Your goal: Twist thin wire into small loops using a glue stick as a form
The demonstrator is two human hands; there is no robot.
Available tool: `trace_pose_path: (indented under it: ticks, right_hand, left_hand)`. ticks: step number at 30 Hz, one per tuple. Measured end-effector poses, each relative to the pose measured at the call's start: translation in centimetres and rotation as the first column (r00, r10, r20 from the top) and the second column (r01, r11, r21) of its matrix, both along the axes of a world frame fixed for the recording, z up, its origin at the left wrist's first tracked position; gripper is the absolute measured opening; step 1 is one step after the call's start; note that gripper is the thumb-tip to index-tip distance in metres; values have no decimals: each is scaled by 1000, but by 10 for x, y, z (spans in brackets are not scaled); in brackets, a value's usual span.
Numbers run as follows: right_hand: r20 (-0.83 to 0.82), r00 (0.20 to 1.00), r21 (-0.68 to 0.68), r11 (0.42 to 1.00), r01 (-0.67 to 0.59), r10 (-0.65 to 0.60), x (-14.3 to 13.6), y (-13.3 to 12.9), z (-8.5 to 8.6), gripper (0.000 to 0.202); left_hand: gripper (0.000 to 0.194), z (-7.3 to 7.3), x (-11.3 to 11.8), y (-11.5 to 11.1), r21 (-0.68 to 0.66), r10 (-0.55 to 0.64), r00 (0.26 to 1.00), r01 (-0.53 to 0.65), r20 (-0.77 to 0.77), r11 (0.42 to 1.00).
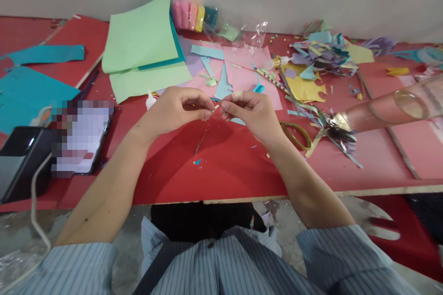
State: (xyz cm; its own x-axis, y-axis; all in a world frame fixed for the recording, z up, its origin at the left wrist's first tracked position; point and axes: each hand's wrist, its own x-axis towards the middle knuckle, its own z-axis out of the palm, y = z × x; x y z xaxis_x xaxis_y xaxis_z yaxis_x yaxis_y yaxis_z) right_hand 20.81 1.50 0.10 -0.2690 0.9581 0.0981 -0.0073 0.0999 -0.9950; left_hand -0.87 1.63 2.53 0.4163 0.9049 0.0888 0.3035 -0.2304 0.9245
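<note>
At twelve o'clock, I see left hand (175, 107) and right hand (255, 111) pinching a thin strand (217, 115); one slack fingertip could drop it on the table (214, 179).

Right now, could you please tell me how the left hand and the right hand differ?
The right hand has a pale strip on a finger; none shows on the left hand. The left hand is nearer the phone, while the right hand is farther from it. Both pinch a thin strand between thumb and finger.
</note>
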Motion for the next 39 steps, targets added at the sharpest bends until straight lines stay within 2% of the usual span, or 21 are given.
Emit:
trace_pose_path:
  ticks: [8, 16, 19, 24, 31, 39]
  right_hand:
    - [75, 997, -34, 999, 7, -4, 0, -2, 2, 27]
    - [104, 994, -81, 996, -34, 42, 1, -2, 2, 22]
    - [103, 993, -117, 992, -45, 57, 1, -2, 2, 23]
    - [124, 990, -121, 991, -50, 65, 1, -3, 5, 23]
    - [173, 984, -59, 998, -26, 35, -1, -4, 4, 19]
    - [129, 989, -136, 989, -58, 76, -1, -3, 1, 28]
  left_hand:
    - [12, 1, -3, 2, 23, -57, 991, 60, -118, 998]
    - [8, 0, -2, 1, 46, -77, 983, 85, -167, 995]
    - [7, 0, -2, 1, 29, -79, 986, 84, -146, 996]
    - [29, -1, -1, 2, -7, -71, 991, 70, -114, 997]
    - [28, -4, -3, 5, -59, -78, 995, 75, -64, 995]
    - [28, -5, -6, 6, -85, -91, 994, 86, -62, 993]
